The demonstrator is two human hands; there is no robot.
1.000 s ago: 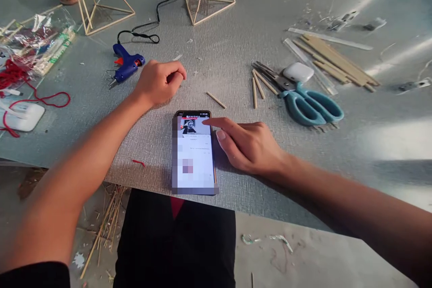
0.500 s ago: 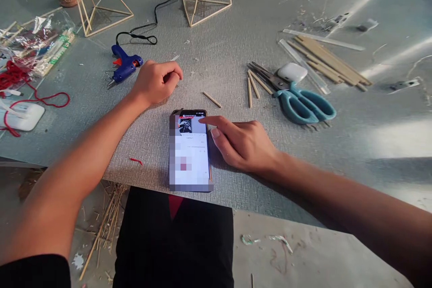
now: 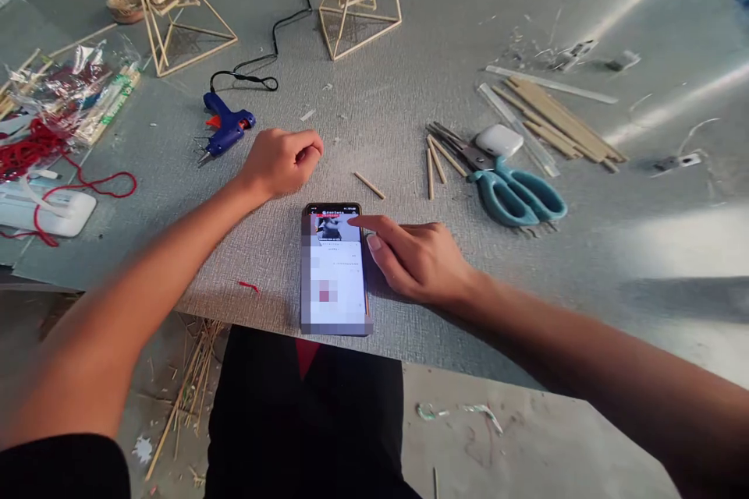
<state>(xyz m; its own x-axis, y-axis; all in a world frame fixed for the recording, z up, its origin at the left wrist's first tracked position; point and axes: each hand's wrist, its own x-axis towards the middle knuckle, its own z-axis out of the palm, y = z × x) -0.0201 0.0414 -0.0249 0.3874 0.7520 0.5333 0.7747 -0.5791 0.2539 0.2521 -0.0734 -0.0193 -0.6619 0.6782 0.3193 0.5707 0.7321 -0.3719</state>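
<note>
Still pressing index fingertip to phone [image 3: 333, 273] screen with right hand [image 3: 418, 259], other fingers curled; left hand [image 3: 281, 160] loosely fisted, empty, beside glue gun [image 3: 225, 125].

left arm: bare from wrist to above the elbow; a black sleeve edge shows at the lower left corner of the frame
right arm: bare along its whole visible length
right hand [image 3: 424, 259]: short, pale thumbnail, no rings
left hand [image 3: 279, 162]: no rings or watch
lap: black garment at bottom centre, small red patch at its top edge
</note>
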